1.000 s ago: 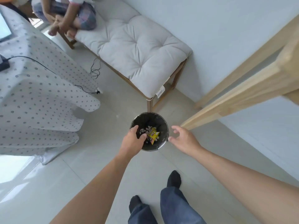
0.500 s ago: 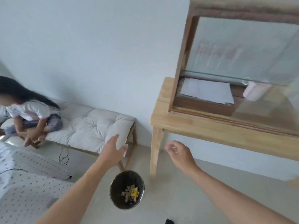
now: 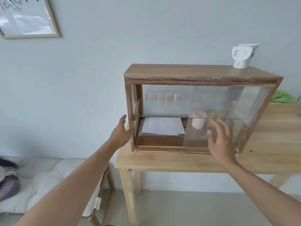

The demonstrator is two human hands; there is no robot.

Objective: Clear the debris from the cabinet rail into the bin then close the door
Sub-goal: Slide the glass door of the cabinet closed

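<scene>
Cabinet [image 3: 192, 74]: I see a dark wooden case standing on the pale wooden counter [image 3: 162, 162], against the wall.
Sliding door [image 3: 228, 115]: a glass pane covering the right part of the front; the left part stands open.
Rail [image 3: 162, 148]: the bottom track along the front edge; I cannot tell whether any debris lies in it.
Left hand [image 3: 121, 132]: grip wide, fingers extended, palm against the cabinet's left front post at the level of the lower shelf; it holds nothing.
Right hand [image 3: 221, 142]: grip wide, fingers spread, in front of the glass pane low on the right side; blur prevents me from telling whether it touches the glass.
Interior: three clear glasses [image 3: 162, 98] on the upper glass shelf, a stack of white papers [image 3: 162, 126] below at left, a pink mug [image 3: 199, 119] behind the pane.
Top: a white paper cup [image 3: 243, 55] on the right rear corner.
Surroundings: a cushioned bench [image 3: 48, 173] at lower left, a framed picture [image 3: 27, 17] on the wall.
</scene>
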